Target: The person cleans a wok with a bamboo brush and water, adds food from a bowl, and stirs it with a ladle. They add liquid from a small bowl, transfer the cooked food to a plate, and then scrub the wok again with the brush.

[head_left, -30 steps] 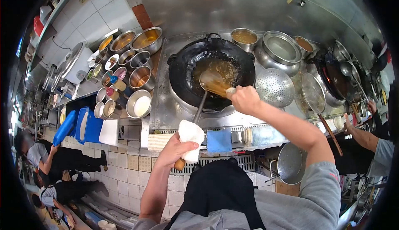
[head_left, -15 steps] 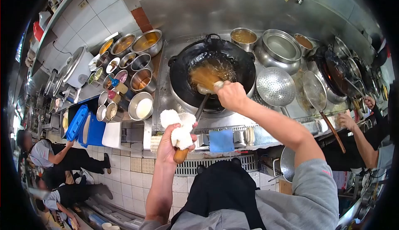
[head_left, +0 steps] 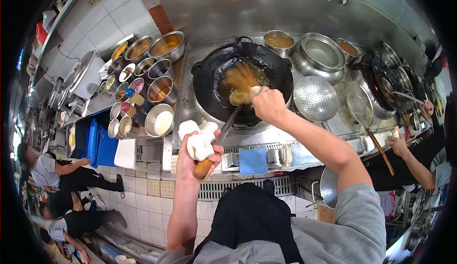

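A big black wok (head_left: 209,76) sits on the steel stove with brown liquid in it. My right hand (head_left: 268,104) grips a bamboo brush (head_left: 241,80) whose bristles are down in the liquid. My left hand (head_left: 195,157) holds a white cloth (head_left: 197,140) wrapped around the wooden end of a long ladle handle (head_left: 228,123). That handle runs up into the wok, where its bowl is hidden under the liquid and the brush.
Several steel bowls of sauces and seasonings (head_left: 147,80) stand left of the wok. A perforated strainer (head_left: 315,99), a steel pot (head_left: 322,54) and a second wok (head_left: 385,85) lie to the right. Another person's hands (head_left: 397,142) work at far right. People crouch at lower left (head_left: 52,168).
My left hand has lifted the cloth-wrapped ladle handle up and to the left. My right hand has swept the brush leftward and farther into the wok.
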